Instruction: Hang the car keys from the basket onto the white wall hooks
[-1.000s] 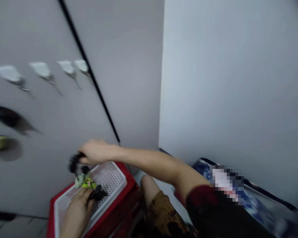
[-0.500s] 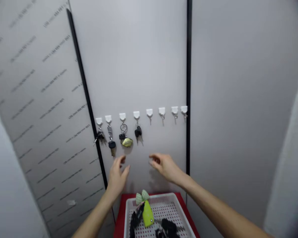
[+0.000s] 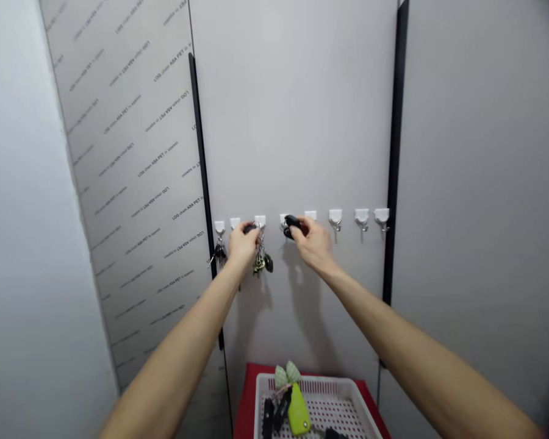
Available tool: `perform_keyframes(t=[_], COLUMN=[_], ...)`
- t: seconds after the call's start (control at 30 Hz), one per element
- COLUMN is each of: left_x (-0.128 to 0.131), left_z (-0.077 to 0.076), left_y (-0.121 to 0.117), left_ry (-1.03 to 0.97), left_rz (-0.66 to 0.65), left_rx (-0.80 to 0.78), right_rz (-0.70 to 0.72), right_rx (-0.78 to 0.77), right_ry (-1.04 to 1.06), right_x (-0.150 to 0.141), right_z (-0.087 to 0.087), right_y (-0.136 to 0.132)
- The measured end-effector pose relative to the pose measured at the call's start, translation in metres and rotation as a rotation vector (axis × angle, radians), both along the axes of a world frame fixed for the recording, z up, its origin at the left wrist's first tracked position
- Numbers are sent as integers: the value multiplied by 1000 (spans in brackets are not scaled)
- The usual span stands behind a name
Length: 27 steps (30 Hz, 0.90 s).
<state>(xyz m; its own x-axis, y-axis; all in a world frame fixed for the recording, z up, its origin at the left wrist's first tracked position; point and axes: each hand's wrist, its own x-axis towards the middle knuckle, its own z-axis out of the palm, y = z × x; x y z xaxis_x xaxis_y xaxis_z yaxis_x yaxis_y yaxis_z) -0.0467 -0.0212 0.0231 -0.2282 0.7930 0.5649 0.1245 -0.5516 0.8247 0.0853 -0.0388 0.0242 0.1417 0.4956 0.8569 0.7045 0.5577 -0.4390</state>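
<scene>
My left hand [image 3: 244,245] is closed on a bunch of keys [image 3: 259,263] at the third white hook [image 3: 260,220] from the left. A dark key head shows at its fingertips, and a chain with metal pieces dangles below. At the fourth hook [image 3: 283,221], my right hand [image 3: 314,244] pinches black car keys [image 3: 291,227] close to the panel. My right fingers partly cover the fifth hook [image 3: 310,215]. A small bunch of keys [image 3: 219,250] hangs from the leftmost hook, left of my left hand. The second hook's keys are mostly hidden behind that hand.
Bare white hooks [image 3: 335,217] continue to the right along the grey panel [image 3: 293,110]. Below stands a white plastic basket [image 3: 359,399] on a red surface [image 3: 244,402]. It holds a lime-green tag [image 3: 297,410], a checked bow [image 3: 287,373] and black key items.
Both hands have risen from below the hooks to the hanging keys. Each has closed on a set, at the third and fourth hooks. The view has shifted left.
</scene>
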Motion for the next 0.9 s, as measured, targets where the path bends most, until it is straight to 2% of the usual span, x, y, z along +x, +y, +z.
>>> perform_keyframes(t=[0.1, 0.17, 0.27, 0.37, 0.43, 0.5, 0.6, 0.7, 0.8, 0.87, 0.9], left_x=[-7, -12, -22, -27, -26, -22, -15, -12, -12, -14, -15], left_z=[28, 39, 44, 40, 37, 36, 40, 46, 35, 11, -7], left_y=[-1, 1, 5, 9, 10, 11, 10, 4, -11, -24, -31], left_ry=[54, 182, 426, 737, 826, 752, 522, 383, 394, 440, 466], left_rz=[50, 119, 213, 203, 201, 258, 341, 287, 116, 4, -46], left_rx=[48, 97, 121, 43, 32, 74, 166, 222, 232, 215, 185], right_rz=[90, 147, 197, 204, 212, 238, 297, 365, 460, 506, 519], right_rx=[73, 25, -90, -194, -256, -313, -377, -438, -561, -683, -744], right_ry=[-69, -153, -248, -271, -270, -274, -299, -355, -423, -471, -491], right_x=[-8, -12, -10, 0, 8, 14, 21, 25, 29, 32, 33], right_z=[23, 26, 11, -13, -26, -36, -48, -65, -90, -111, -123], right_y=[-6, -10, -14, -15, -13, -12, -14, -21, -30, -36, -38])
